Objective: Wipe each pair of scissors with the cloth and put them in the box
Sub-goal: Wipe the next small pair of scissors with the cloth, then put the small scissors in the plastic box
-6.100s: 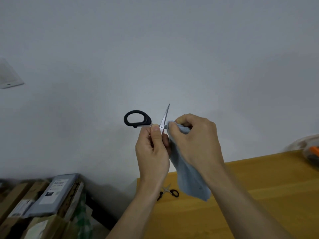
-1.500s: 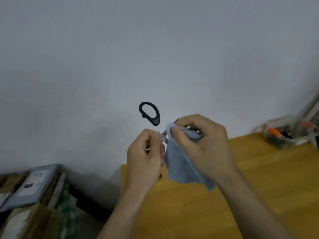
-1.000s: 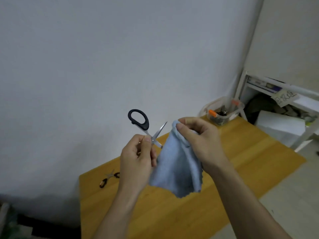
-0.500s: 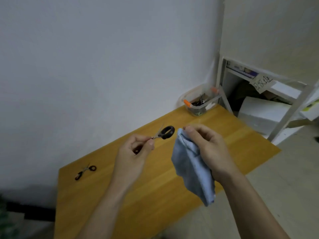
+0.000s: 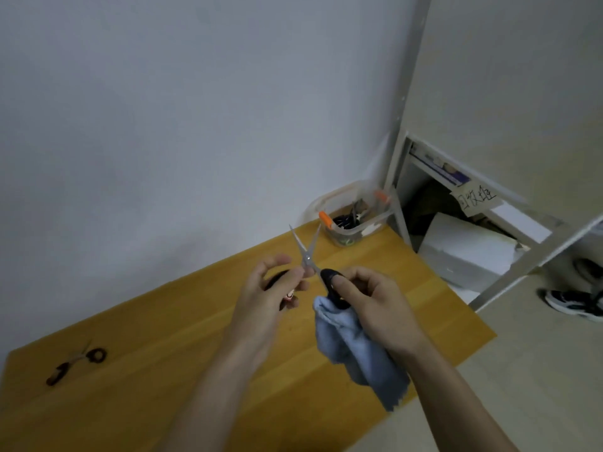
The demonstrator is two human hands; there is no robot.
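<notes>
Bare forearms [image 5: 456,396], no sleeves or jewellery

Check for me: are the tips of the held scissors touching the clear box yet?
Apart. In the head view the scissors are held over the table, blade tips short of the clear box, with bare wood visible between.

Bare desk [image 5: 182,363] between both hands and the box [image 5: 350,220] at the far right corner; nothing on that stretch. Box open on top, hard against the wall, shelf post [image 5: 396,207] just beside its right side. Open scissors [image 5: 306,256] held above the desk, tips toward the box. Cloth [image 5: 359,350] hanging over the right edge. Second scissors [image 5: 76,362] near the left edge, well apart.
</notes>
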